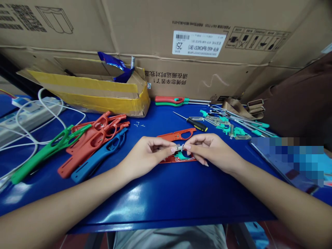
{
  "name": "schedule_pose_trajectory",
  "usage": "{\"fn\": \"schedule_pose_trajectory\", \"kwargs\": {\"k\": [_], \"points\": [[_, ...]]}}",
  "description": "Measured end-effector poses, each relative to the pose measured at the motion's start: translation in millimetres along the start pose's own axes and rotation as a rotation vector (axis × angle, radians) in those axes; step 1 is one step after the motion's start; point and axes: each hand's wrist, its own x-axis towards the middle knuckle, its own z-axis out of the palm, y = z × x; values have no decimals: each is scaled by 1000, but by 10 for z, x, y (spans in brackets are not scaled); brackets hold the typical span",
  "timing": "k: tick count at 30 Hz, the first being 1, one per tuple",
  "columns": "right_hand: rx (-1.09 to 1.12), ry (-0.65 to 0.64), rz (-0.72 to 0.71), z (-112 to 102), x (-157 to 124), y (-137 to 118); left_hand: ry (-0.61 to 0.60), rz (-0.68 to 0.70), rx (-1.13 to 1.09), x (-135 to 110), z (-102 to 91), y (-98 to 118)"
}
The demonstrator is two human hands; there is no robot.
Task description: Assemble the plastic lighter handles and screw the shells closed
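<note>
While the left hand [149, 152] and the right hand [211, 147] are meeting above the blue surface [155, 200], a small clear part [178, 148] is sitting between their fingertips, its long axis running roughly left to right. The left hand is clamping the left end between thumb and fingers; the right hand is pinching at the white right end, and whether a wire is also lying in that pinch cannot be told. Neither hand is lying clearly nearer. Directly below, partly hidden, one red handle half [167, 159] is resting crosswise, carrying a green piece [183, 155]; a second red half [171, 135] is lying just beyond, its loop end pointing right. Farther off, a screwdriver [197, 124] is lying.
</note>
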Motion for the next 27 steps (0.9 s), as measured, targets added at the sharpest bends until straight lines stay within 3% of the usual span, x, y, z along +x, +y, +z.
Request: {"fn": "schedule_pose_trajectory", "kwargs": {"k": [27], "points": [[40,10,-30,14,0,12,18,-47,43,-7,-22,52]]}}
